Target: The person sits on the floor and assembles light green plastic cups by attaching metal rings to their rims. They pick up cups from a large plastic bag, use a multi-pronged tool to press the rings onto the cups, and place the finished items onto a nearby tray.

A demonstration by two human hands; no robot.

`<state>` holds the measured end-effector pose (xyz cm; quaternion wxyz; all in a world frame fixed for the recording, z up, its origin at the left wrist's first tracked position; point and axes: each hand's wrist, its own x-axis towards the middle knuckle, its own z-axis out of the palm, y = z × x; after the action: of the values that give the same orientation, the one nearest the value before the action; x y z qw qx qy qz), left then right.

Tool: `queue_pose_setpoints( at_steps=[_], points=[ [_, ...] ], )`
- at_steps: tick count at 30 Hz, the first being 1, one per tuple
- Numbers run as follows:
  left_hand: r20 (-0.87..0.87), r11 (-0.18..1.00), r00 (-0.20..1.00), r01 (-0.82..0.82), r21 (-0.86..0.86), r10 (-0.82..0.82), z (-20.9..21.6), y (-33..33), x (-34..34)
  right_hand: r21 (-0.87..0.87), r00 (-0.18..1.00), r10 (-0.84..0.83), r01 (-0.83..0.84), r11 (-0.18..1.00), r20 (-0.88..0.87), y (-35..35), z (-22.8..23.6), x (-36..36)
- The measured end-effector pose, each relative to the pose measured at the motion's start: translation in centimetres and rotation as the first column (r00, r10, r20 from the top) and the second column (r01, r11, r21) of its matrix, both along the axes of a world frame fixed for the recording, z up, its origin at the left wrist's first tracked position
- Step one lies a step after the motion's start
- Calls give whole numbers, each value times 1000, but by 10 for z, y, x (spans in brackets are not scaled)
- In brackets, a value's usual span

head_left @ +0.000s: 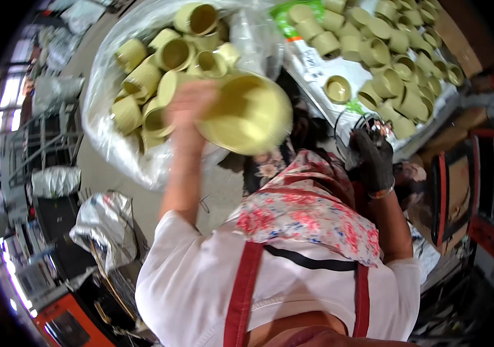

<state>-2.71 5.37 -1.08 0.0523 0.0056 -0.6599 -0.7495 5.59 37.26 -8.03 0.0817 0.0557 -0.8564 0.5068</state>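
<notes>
My left hand (pixel 192 103), bare and smeared by motion, grips the side of a pale yellow pot (pixel 247 113). The pot's wide mouth faces up, showing a smooth inside. Below and beyond it, a clear plastic bag (pixel 99 124) holds several ribbed yellow pots (pixel 145 78). My right hand (pixel 372 159), in a dark glove, is curled at the near edge of a work surface. Thin black wire loops and a small shiny piece show at its fingers; what it holds I cannot make out.
Many smaller yellow pots (pixel 388 81) crowd the white sheeting (pixel 319 72) at the upper right, one standing apart. Cardboard (pixel 458 34) borders them. Black and red frames (pixel 455 191) stand at the right. A silvery sack (pixel 105 222) and an orange machine (pixel 65 321) are at the left.
</notes>
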Motion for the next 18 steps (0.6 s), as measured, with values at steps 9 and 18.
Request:
queue_pose_setpoints(
  at_steps=[9,18],
  points=[
    [-243,979,963,-151,-136,115,17,18,-130,-661,840,-77,476,580,538,38,-12,-55],
    [30,87,610,162,-983,-792,-249,235,-285,135,974,-148,126,983,171,65,-35,-71]
  ],
)
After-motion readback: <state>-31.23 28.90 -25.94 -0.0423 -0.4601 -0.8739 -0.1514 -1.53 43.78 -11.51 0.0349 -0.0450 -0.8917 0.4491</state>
